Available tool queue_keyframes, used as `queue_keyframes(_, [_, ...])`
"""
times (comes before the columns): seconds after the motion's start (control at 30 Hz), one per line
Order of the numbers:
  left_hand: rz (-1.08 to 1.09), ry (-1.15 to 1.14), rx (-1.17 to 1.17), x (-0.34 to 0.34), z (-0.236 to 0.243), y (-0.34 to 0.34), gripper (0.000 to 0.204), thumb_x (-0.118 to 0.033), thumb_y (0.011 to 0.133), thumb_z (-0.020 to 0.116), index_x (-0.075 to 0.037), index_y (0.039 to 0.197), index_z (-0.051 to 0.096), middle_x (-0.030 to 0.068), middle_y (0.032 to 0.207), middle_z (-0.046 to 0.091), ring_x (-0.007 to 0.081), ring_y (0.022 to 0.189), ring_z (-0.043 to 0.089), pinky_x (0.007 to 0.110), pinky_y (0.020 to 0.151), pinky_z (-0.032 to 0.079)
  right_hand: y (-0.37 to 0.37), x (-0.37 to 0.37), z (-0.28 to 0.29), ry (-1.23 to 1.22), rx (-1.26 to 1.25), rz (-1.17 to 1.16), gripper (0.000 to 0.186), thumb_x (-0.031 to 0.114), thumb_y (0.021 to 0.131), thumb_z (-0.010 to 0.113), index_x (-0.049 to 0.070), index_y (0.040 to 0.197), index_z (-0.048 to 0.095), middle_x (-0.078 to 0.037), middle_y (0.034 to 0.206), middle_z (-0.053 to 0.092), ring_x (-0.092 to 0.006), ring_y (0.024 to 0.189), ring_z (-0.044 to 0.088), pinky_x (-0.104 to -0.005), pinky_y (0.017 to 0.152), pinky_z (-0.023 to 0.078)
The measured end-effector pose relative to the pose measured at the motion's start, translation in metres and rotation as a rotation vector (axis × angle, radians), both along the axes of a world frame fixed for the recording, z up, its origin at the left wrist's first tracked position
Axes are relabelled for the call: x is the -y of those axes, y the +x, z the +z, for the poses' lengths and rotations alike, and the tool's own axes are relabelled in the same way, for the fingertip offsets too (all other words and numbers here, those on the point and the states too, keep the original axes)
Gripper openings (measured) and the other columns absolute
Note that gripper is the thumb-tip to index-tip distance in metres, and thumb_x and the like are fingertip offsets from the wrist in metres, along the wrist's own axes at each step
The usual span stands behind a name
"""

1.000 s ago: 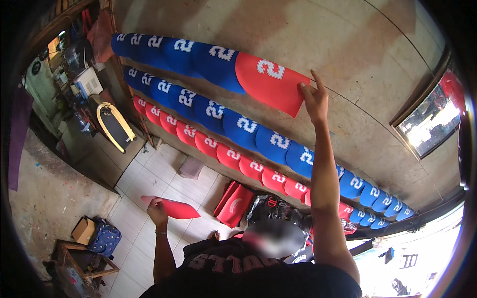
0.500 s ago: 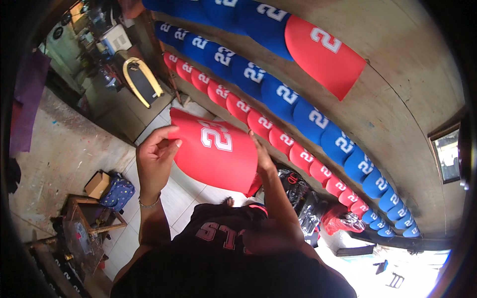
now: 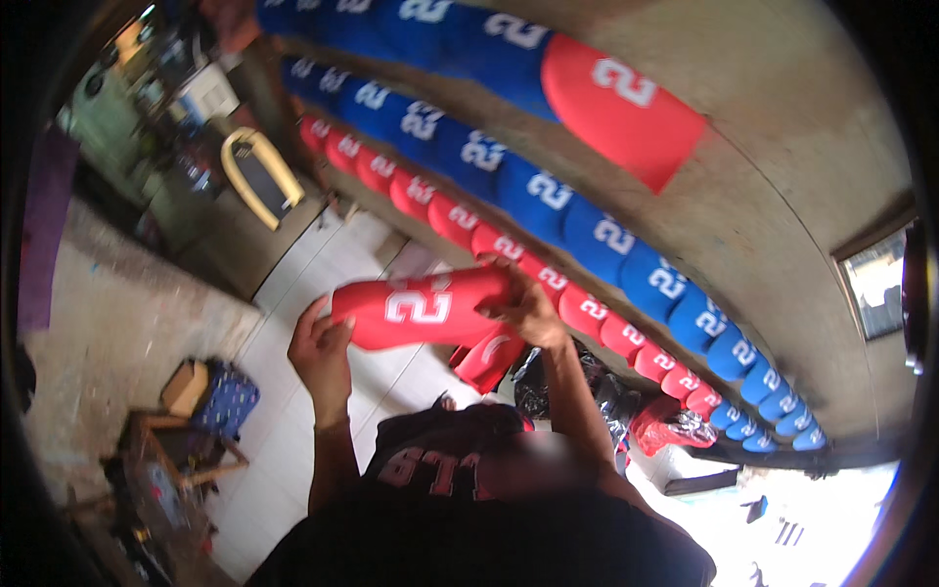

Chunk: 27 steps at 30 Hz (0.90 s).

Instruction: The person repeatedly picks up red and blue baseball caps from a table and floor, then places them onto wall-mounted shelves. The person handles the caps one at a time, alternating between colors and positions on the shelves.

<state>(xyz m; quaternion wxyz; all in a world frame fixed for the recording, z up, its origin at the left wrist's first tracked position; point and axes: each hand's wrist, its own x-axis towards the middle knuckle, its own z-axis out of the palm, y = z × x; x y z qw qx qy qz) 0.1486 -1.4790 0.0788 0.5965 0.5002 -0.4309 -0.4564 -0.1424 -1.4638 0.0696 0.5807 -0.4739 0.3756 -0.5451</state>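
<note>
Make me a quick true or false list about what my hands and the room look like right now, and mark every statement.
1. The left hand and the right hand both hold one red sheet. True.
2. The print on that sheet is black. False: it is white.
3. The uppermost row of printed pieces ends at its right in blue. False: the red end piece is there.
4. A blue bag is beside a brown box. True.
5. The yellow-rimmed board is at the picture's right. False: it is toward the upper left.
</note>
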Motion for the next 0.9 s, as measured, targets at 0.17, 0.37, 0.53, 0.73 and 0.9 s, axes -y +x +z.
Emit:
queue_keyframes(0.17, [-0.044, -0.028, -0.082, 0.008, -0.013, -0.033, 0.038, 0.005, 0.082, 0.068, 0.002, 0.118, 0.056, 0.0109, 0.093, 0.068, 0.0119, 0.085, 0.062, 0.024, 0.078, 0.049, -0.024, -0.021, -0.009, 0.07, -0.139, -0.106, 0.056, 0.006, 0.085, 0.07, -0.003, 0.134, 0.044, -0.008, 0.113, 0.06, -0.0122, 0.101, 0.057, -0.0286, 0.089, 0.048])
queue_keyframes(0.37, [-0.352, -0.161, -0.136, 0.017, -0.014, -0.084, 0.04, 0.004, 0.083, 0.067, 0.001, 0.121, 0.054, 0.0081, 0.096, 0.067, 0.0104, 0.089, 0.061, 0.024, 0.081, 0.049, -0.058, -0.064, -0.023, 0.064, -0.041, -0.281, 0.041, 0.0, 0.088, 0.063, -0.004, 0.127, 0.051, -0.008, 0.113, 0.064, -0.0131, 0.101, 0.06, -0.0289, 0.088, 0.049])
queue_keyframes(0.53, [-0.569, -0.115, -0.221, 0.025, -0.009, -0.1, 0.031, 0.002, 0.089, 0.062, 0.002, 0.119, 0.053, 0.0099, 0.091, 0.066, 0.0148, 0.087, 0.064, 0.029, 0.08, 0.053, -0.085, -0.092, 0.052, 0.083, -0.232, -0.597, 0.013, 0.001, 0.083, 0.07, -0.002, 0.096, 0.07, -0.005, 0.085, 0.071, -0.0086, 0.074, 0.063, -0.0258, 0.066, 0.052])
queue_keyframes(0.73, [-0.649, -0.115, -0.183, 0.039, -0.016, -0.108, 0.019, -0.006, 0.095, 0.056, 0.002, 0.112, 0.056, 0.011, 0.087, 0.065, 0.0182, 0.078, 0.065, 0.033, 0.074, 0.056, -0.146, -0.126, 0.2, -0.225, -0.692, -1.119, 0.015, 0.001, 0.083, 0.065, -0.001, 0.095, 0.072, -0.006, 0.082, 0.071, -0.0096, 0.074, 0.064, -0.0256, 0.069, 0.054])
queue_keyframes(0.9, [-0.632, -0.091, -0.107, 0.034, -0.026, -0.115, 0.026, -0.015, 0.093, 0.061, 0.003, 0.111, 0.058, 0.01, 0.089, 0.063, 0.0178, 0.078, 0.063, 0.032, 0.071, 0.056, -0.22, -0.118, 0.247, -0.438, -0.81, -1.125, 0.033, 0.014, 0.087, 0.066, 0.002, 0.118, 0.063, -0.009, 0.087, 0.071, -0.0111, 0.076, 0.066, -0.0271, 0.067, 0.054])
